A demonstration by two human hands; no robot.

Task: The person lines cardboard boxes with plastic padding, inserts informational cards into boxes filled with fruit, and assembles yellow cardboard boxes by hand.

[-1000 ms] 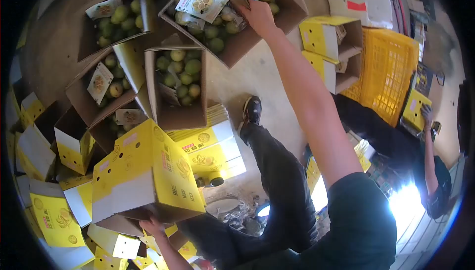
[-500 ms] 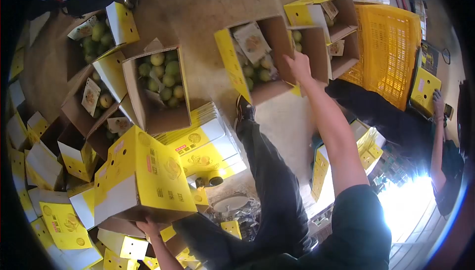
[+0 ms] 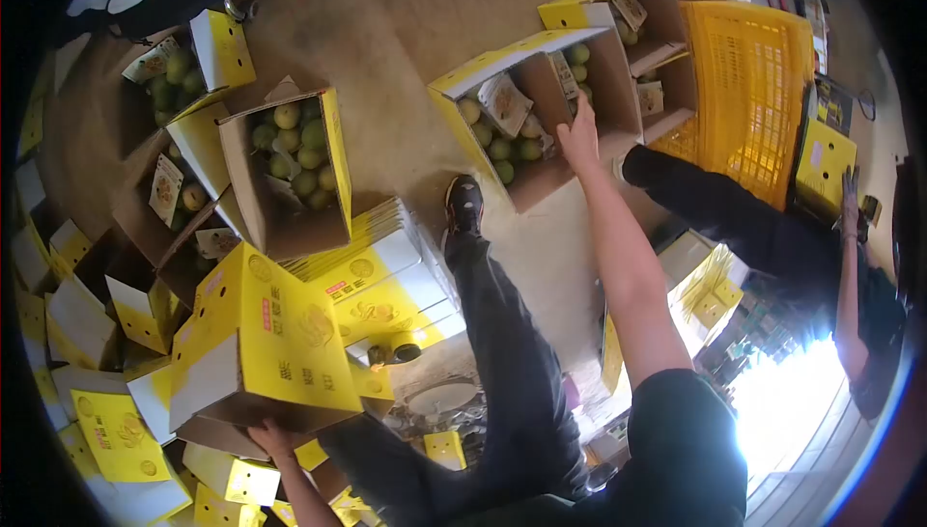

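My left hand (image 3: 273, 438) grips the lower edge of a yellow-and-white carton (image 3: 299, 339), which is tilted; part of the fingers is hidden under it. My right hand (image 3: 580, 136) is closed on the near right wall of an open fruit carton (image 3: 544, 186) on the floor. Inside that carton lie several green round fruits (image 3: 500, 149) and a printed card (image 3: 504, 104). Against its right side stands another open carton (image 3: 618, 73), also with green fruits and a card.
Open fruit cartons (image 3: 301, 228) stand at the left, near a stack of flattened cartons (image 3: 401, 281). Many yellow-and-white cartons (image 3: 116, 435) crowd the lower left. A yellow plastic crate (image 3: 748, 93) stands at the right, near another person's hand (image 3: 850, 201) on a yellow box (image 3: 824, 165).
The fruit carton under my right hand has turned and now lines up against its right neighbour. My left hand and its carton have shifted slightly left in view.
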